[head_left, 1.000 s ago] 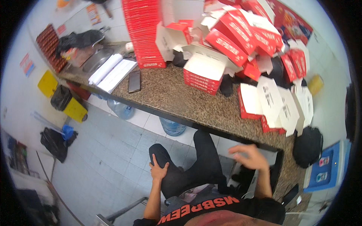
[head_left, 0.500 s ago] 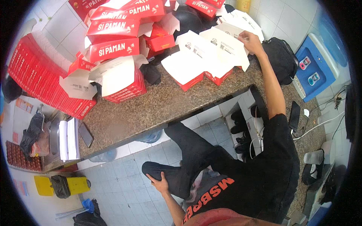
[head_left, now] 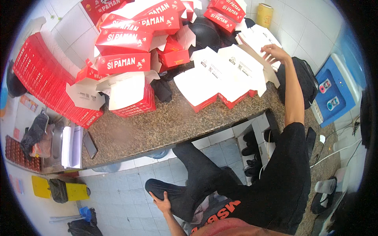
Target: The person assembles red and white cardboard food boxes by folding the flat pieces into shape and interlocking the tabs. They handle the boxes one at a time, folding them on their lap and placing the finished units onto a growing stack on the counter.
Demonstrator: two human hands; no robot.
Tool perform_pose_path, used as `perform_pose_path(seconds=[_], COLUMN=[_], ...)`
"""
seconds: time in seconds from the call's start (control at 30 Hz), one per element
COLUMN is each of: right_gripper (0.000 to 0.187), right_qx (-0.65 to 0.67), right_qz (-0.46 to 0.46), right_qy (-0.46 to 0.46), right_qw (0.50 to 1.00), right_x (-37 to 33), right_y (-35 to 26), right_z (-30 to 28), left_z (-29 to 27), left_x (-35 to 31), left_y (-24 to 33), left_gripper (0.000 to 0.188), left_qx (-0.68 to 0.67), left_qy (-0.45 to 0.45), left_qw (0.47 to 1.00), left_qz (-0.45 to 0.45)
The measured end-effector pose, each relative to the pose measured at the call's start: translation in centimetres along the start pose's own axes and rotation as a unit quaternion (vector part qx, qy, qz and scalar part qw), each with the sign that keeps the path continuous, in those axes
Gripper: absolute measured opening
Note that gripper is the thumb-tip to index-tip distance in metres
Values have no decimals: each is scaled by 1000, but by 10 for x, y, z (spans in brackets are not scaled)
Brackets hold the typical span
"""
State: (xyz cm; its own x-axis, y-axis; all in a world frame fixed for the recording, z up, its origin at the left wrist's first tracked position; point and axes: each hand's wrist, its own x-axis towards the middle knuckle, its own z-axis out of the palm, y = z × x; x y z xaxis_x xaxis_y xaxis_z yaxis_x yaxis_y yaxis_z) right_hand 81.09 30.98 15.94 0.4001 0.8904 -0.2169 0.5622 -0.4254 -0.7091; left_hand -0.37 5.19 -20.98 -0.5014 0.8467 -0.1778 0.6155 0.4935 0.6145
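Note:
My right hand (head_left: 274, 54) reaches over the back right of the counter, its fingers loosely apart. It hovers by a pile of white cardboard box blanks (head_left: 258, 37) and seems to hold nothing, though whether a fingertip touches the pile I cannot tell. In front of it are partly folded boxes (head_left: 240, 74), white inside and red outside, standing side by side. Resting on my bent knee, my left hand (head_left: 162, 202) has its fingers spread over the black trousers. A short stack of red and white boxes (head_left: 128, 92) sits near the counter's middle.
Red closed boxes (head_left: 124, 41) are heaped at the back. A long leaning row of flat red cartons (head_left: 47, 74) fills the left. A black bag (head_left: 301, 82) and a blue water dispenser (head_left: 336, 92) stand right. A phone (head_left: 89, 144) and papers (head_left: 72, 147) lie left.
My right hand has let go of the upright white flap and moved back to the right, over the pile behind. My left hand stays on my knee. The view has shifted slightly.

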Motion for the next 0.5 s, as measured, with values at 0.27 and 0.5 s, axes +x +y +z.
perform_pose_path(seconds=[0.27,0.5], right_gripper=[45,38], right_qx=[-266,-162], right_qz=[-218,-203], right_qy=[178,129], right_qw=[922,957], right_x=[103,106], right_y=[75,93], right_z=[4,-1], left_z=[-6,-6], left_x=[-7,-2], left_y=[15,16], left_gripper=[99,99], left_qx=[22,11], left_qy=[-9,-23], left_qw=[1000,1000], left_qz=[12,10])
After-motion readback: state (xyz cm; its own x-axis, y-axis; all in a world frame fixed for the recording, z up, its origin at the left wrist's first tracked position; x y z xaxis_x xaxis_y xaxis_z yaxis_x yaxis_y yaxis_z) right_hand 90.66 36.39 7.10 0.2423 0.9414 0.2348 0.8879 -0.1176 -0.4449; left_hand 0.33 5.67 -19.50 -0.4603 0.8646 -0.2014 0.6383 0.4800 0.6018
